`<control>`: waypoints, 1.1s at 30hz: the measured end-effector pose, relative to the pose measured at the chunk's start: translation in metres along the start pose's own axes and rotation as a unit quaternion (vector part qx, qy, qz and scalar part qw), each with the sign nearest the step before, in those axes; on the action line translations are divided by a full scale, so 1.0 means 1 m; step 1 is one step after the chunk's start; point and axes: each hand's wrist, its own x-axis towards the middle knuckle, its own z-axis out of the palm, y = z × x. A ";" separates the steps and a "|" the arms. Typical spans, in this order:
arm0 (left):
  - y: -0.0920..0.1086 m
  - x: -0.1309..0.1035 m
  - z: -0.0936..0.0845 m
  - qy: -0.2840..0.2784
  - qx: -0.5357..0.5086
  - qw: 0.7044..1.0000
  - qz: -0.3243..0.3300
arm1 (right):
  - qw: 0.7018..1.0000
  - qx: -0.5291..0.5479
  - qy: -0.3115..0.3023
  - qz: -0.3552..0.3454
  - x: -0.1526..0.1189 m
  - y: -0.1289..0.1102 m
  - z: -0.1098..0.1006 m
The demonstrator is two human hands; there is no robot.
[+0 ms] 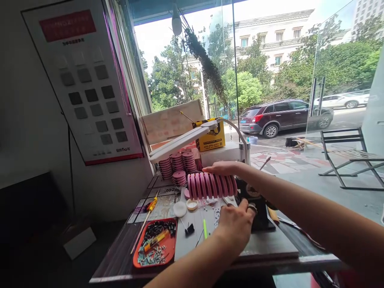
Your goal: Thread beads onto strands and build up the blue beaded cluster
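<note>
A row of pink spools (212, 186) sits side by side in a horizontal roll above the worktable, next to a dark machine (261, 218). My right hand (223, 168) reaches in from the right and lies along the top of the spools with its fingers stretched out; its thumb is hidden. Below the roll, my left hand (235, 222) is closed near the machine's base, its fingers curled, a ring on one of them. What those fingers hold, if anything, is hidden. Stacks of similar pink spools (179, 166) stand behind.
An orange tray (140, 262) with screws and a yellow-handled tool lies at the front left. Round white lids (180, 209), a green stick (205, 229) and a yellow screwdriver (153, 203) are on the table. A white lamp (183, 141) arches over the spools, before a yellow box (212, 141).
</note>
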 end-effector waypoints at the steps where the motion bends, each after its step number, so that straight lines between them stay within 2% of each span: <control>1: 0.000 0.000 -0.001 -0.002 -0.001 1.000 0.000 | 1.000 -0.005 0.001 0.000 0.000 0.000 0.000; 4: 0.000 -0.001 -0.003 -0.010 -0.007 1.000 -0.002 | 0.999 -0.029 0.022 -0.001 -0.004 -0.001 0.005; 10: 0.003 -0.001 -0.002 -0.023 -0.033 0.999 -0.020 | 0.987 -0.093 0.128 -0.009 -0.025 -0.007 0.023; 15: 0.005 0.001 0.000 -0.014 -0.073 0.997 -0.027 | 0.984 -0.095 0.153 -0.005 -0.029 -0.008 0.024; 20: 0.009 -0.017 -0.001 0.025 -0.162 0.985 -0.056 | 0.980 -0.069 0.184 0.003 -0.031 -0.008 0.027; 22: 0.011 -0.026 0.001 0.075 -0.250 0.956 -0.135 | 0.979 -0.050 0.196 -0.003 -0.032 -0.006 0.029; 25: 0.012 -0.030 0.007 0.143 -0.366 0.884 -0.254 | 0.978 -0.011 0.206 -0.037 -0.032 -0.001 0.029; 29: 0.010 -0.019 0.015 0.167 -0.437 0.837 -0.284 | 0.963 0.039 0.247 -0.099 -0.035 0.010 0.031; 33: 0.017 -0.016 0.030 0.162 -0.547 0.764 -0.301 | 0.920 0.081 0.366 -0.110 -0.057 0.020 0.040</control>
